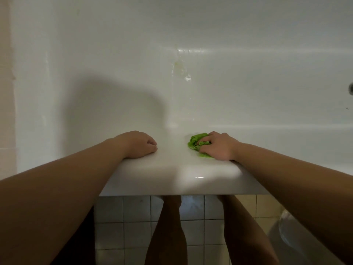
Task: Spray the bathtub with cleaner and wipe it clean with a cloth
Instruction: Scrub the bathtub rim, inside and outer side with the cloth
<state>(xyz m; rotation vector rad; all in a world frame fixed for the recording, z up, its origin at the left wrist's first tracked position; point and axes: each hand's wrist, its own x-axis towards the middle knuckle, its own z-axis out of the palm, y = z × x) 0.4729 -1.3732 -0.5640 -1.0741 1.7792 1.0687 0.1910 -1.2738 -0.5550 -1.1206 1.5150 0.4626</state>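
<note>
head cam is looking straight down over the near rim of a white bathtub (172, 169), with both bare forearms reaching out across it. right hand (219, 147) is pressed down on a bunched-up green cloth (196, 143), fingers curled over and gripping it, and the cloth sits right on the inner edge of the rim where it drops into the tub. left hand (141, 144) is just resting on the rim a bit to the left, well apart from the cloth, fingers loosely curled over the inner edge and holding nothing. the rim looks wet and shiny near the front. inside the tub there's a streaky yellowish patch (180, 66) on the far wall with some wet glints around it, and a big shadow falls across the tub floor on the left. a dark round fitting (351, 88) peeks in at the right edge, can't tell what it is. below the rim you can see pale floor tiles (133, 217) and the person's bare legs (168, 236).
</note>
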